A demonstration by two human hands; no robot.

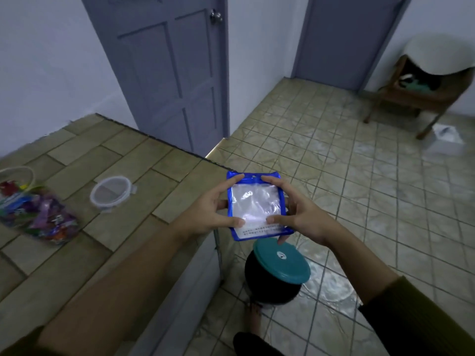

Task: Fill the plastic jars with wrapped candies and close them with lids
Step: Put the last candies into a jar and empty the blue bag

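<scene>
A flat blue-edged plastic pouch (254, 204) with a clear front is held up past the counter's corner. My left hand (214, 206) pinches its left edge between fingers and thumb, and my right hand (295, 211) pinches its right edge the same way. On the tiled counter (123, 155) at the left lies a clear bag of colourful wrapped candies (41, 214). A clear plastic jar (15, 176) stands behind it at the frame's edge, with candies inside. A clear round lid (111, 192) lies flat on the counter further right.
A black bin with a teal lid (279, 271) stands on the tiled floor (359, 191) below my hands. Two grey doors (174, 65) are shut. A wooden stool (421, 86) with a white basin is at the far right, with a white box (444, 140) beside it.
</scene>
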